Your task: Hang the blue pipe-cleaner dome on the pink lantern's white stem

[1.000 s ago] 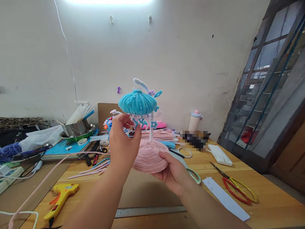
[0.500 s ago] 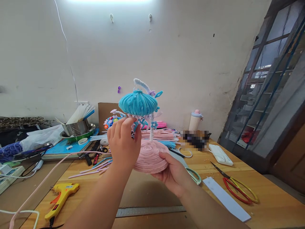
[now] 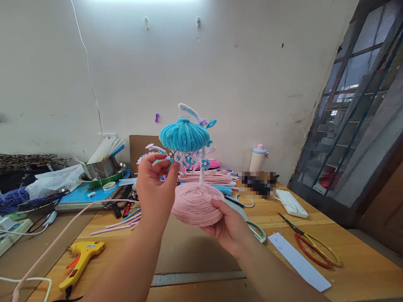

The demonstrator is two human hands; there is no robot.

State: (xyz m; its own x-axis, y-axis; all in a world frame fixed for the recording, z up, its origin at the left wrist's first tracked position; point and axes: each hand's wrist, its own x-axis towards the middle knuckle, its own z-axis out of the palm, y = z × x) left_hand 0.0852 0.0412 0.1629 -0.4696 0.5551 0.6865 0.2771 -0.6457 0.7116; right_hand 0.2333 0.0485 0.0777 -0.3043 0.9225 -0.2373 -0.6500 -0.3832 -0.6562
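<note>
Raised in front of the wearer, above a light wooden table (image 3: pixel 355 260): a fuzzy ornament made of a ribbed turquoise dome (image 3: pixel 184 136), an upright white stem (image 3: pixel 202 174) and a round base of coiled pale-pink chenille (image 3: pixel 195 205). Below the dome, dangling curly blue and lilac strands (image 3: pixel 189 162); on the stem, a small blue flower with a pale centre (image 3: pixel 205 164).

No brand or words to be made out — only a small printed label on the yellow hot-glue gun (image 3: pixel 82 261) at lower left, too tiny to read.

Hands apart, both on the ornament. Left hand (image 3: pixel 155 182) upright on its raised forearm, back of the hand turned partly to the camera, fingers curled, thumb and fingertips pinched on the strands at their left edge, just under the dome. Right hand (image 3: pixel 231 228) clamped on the right rim of the base, thumb on top and fingers beneath.

Compared with the frame before: left hand moved a little to the left, with more of the strands uncovered; dome and stem slightly farther right; more of the base in sight. Right hand nearly in the same place.

Behind, bundles of pink and blue chenille stems (image 3: pixel 209 179) and a cream bottle with a blue-and-pink lid (image 3: pixel 258 160). On the right, red-and-yellow-handled scissors (image 3: pixel 307 241) beside a flat white strip (image 3: pixel 299 261). Near the bottom edge, a metal ruler (image 3: pixel 198 278).
</note>
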